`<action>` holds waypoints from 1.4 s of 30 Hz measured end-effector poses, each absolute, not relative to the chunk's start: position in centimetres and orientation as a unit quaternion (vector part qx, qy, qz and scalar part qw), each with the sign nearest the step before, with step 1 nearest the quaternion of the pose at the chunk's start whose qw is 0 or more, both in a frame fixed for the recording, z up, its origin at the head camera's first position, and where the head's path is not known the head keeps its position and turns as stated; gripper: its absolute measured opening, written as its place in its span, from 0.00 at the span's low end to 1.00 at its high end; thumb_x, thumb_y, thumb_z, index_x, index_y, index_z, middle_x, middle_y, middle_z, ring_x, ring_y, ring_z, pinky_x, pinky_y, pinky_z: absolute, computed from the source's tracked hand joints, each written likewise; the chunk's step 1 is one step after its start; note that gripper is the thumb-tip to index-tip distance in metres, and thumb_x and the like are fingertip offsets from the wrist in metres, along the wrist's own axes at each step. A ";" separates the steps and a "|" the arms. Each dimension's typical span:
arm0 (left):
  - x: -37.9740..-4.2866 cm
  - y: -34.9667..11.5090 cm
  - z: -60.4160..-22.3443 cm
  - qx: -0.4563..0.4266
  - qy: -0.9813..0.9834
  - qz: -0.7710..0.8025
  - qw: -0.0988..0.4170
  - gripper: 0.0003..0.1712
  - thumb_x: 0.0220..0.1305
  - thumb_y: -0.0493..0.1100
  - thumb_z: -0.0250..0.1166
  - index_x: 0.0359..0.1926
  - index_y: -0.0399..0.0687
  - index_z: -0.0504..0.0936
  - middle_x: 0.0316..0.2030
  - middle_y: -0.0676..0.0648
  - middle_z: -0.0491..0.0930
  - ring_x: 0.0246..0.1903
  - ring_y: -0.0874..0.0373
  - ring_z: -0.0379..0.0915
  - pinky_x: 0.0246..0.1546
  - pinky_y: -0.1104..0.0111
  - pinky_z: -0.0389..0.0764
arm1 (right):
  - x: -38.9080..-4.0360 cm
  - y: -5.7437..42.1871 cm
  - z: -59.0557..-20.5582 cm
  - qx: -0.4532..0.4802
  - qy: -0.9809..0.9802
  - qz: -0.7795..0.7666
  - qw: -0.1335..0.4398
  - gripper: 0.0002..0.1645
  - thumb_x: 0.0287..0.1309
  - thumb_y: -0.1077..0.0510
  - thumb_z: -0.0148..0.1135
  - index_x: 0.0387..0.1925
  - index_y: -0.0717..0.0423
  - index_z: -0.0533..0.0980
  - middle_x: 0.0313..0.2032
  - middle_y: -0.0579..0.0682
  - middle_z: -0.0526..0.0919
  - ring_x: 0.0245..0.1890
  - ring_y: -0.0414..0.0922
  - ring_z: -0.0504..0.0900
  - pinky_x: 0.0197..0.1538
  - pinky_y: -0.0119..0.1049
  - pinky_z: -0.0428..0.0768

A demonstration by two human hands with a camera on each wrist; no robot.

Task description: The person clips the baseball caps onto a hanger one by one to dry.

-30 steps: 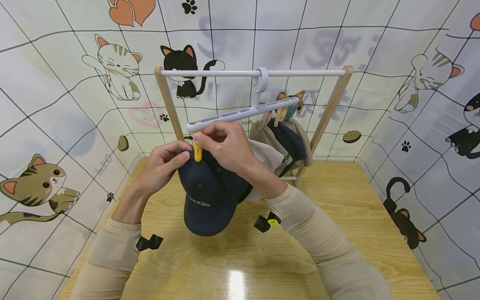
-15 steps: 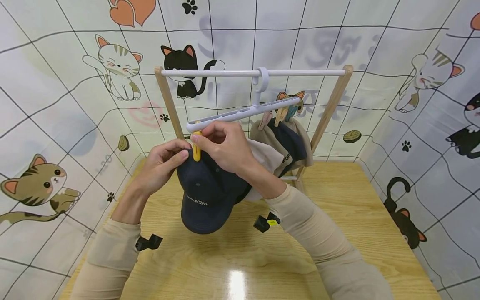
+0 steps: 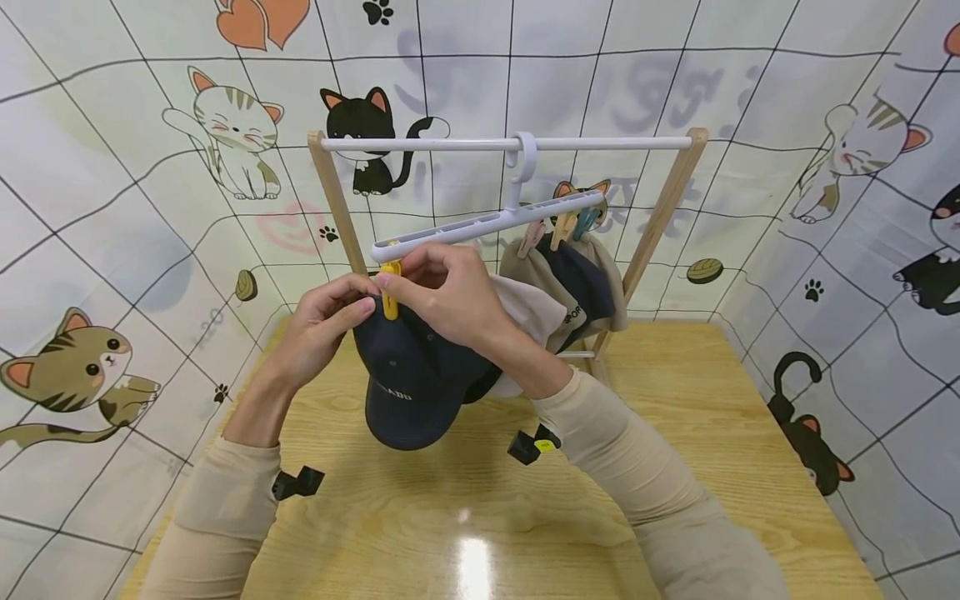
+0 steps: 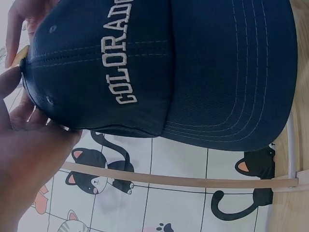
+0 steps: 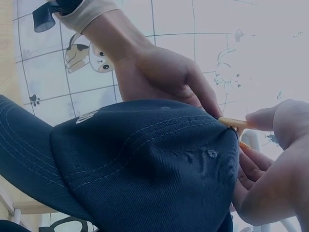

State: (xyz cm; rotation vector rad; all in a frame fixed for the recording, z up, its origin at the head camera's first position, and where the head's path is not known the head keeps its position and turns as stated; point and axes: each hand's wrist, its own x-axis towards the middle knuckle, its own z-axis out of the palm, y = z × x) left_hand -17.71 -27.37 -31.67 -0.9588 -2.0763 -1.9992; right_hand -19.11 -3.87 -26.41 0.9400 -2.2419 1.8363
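Observation:
A navy baseball cap (image 3: 405, 379) with COLORADO in white letters hangs brim-down below the low left end of a pale lilac clip hanger (image 3: 450, 232). My left hand (image 3: 318, 325) pinches the top of its crown between thumb and fingers. Right beside it, my right hand (image 3: 457, 296) grips a yellow clothespin (image 3: 389, 292) at the hanger's end, thumb on one side and fingers on the other. In the right wrist view the clothespin's two legs (image 5: 231, 123) straddle the cap's top edge. The left wrist view shows the cap's front and brim (image 4: 231, 72) close up.
The hanger hooks over the white rod (image 3: 600, 143) of a wooden-ended rack (image 3: 667, 212). Pink, yellow and teal clothespins (image 3: 561, 231) hold beige and navy caps (image 3: 573, 279) at its high right end. A pale cloth-like item (image 3: 528, 307) shows behind my right wrist. Below lies a wooden table (image 3: 637, 467).
The navy cap's brim has risen and the cap has shifted slightly left. The yellow clothespin and my right fingertips have moved a little left; both hands keep their hold.

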 end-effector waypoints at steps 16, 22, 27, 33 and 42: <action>-17.6 -27.6 -32.6 -0.275 -0.734 -0.595 0.178 0.13 0.83 0.28 0.60 0.62 0.30 0.84 0.57 0.57 0.88 0.58 0.64 0.86 0.65 0.75 0.83 | -19.4 -4.0 -27.2 0.317 -0.739 0.594 0.029 0.15 0.75 0.58 0.73 0.56 0.63 0.87 0.51 0.59 0.94 0.47 0.48 0.94 0.52 0.31 0.89; -17.3 -27.0 -32.9 -0.267 -0.735 -0.577 0.233 0.14 0.79 0.24 0.62 0.61 0.27 0.86 0.60 0.55 0.86 0.66 0.59 0.80 0.72 0.71 0.79 | -19.6 -3.9 -27.5 0.324 -0.737 0.593 0.027 0.16 0.78 0.58 0.70 0.58 0.64 0.86 0.54 0.60 0.94 0.50 0.50 0.95 0.57 0.34 0.90; -17.0 -26.6 -33.0 -0.236 -0.771 -0.532 0.257 0.18 0.75 0.27 0.69 0.63 0.37 0.88 0.62 0.53 0.85 0.67 0.62 0.79 0.70 0.67 0.78 | -19.7 -3.5 -27.9 0.326 -0.739 0.589 0.019 0.18 0.81 0.56 0.67 0.62 0.64 0.86 0.57 0.59 0.93 0.56 0.51 0.95 0.64 0.39 0.90; -17.1 -25.8 -32.8 -0.204 -0.804 -0.475 0.294 0.16 0.72 0.34 0.77 0.59 0.42 0.91 0.59 0.43 0.88 0.60 0.68 0.79 0.65 0.70 0.79 | -19.5 -2.5 -28.7 0.327 -0.750 0.575 0.009 0.24 0.83 0.53 0.65 0.69 0.62 0.82 0.65 0.58 0.90 0.65 0.51 0.91 0.71 0.42 0.87; -17.8 -25.0 -32.7 -0.194 -0.798 -0.476 0.315 0.15 0.69 0.37 0.81 0.55 0.41 0.91 0.52 0.44 0.90 0.53 0.66 0.81 0.58 0.66 0.82 | -18.6 0.4 -30.9 0.356 -0.725 0.583 0.083 0.22 0.79 0.63 0.66 0.68 0.66 0.81 0.63 0.61 0.90 0.64 0.55 0.91 0.70 0.39 0.87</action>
